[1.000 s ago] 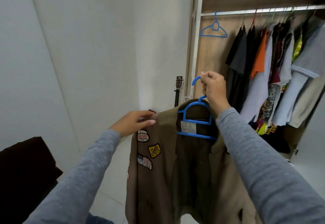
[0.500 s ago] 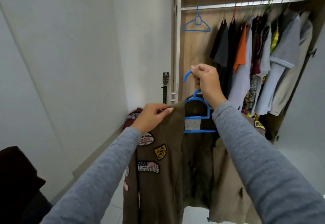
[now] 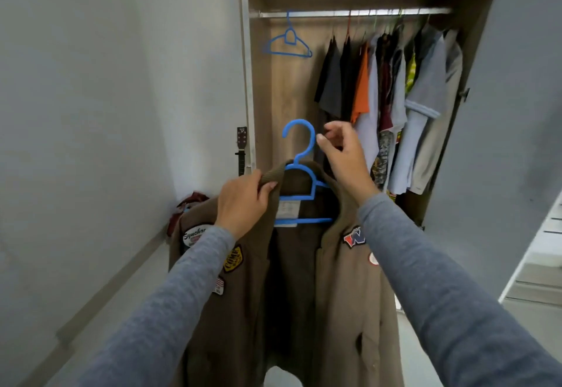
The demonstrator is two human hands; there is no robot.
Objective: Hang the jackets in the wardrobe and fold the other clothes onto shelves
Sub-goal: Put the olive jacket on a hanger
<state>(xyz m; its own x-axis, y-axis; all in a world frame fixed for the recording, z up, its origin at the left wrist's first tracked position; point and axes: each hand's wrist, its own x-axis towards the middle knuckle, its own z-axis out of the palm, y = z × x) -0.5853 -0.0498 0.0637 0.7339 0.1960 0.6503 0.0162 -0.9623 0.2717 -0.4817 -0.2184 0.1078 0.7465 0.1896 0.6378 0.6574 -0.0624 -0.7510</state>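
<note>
A brown jacket (image 3: 343, 295) with sewn patches hangs on a blue plastic hanger (image 3: 304, 221) in front of the open wardrobe. My left hand (image 3: 243, 201) grips the jacket's collar at its left side, beside the hanger's shoulder. My right hand (image 3: 340, 155) hovers just right of the hanger's hook with fingers loosely curled, and the hook stands free of it. The wardrobe's metal rail (image 3: 319, 14) runs above, well higher than the hook.
An empty blue hanger (image 3: 289, 44) hangs at the rail's left end, with bare rail beside it. Several shirts (image 3: 395, 97) fill the rail's right half. A guitar head (image 3: 242, 140) and red cloth (image 3: 188, 201) sit left of the wardrobe. The grey door (image 3: 501, 113) stands open on the right.
My right hand has let go of the hanger's hook and sits beside it. My left hand slid up to the collar. The view has closed in on the wardrobe.
</note>
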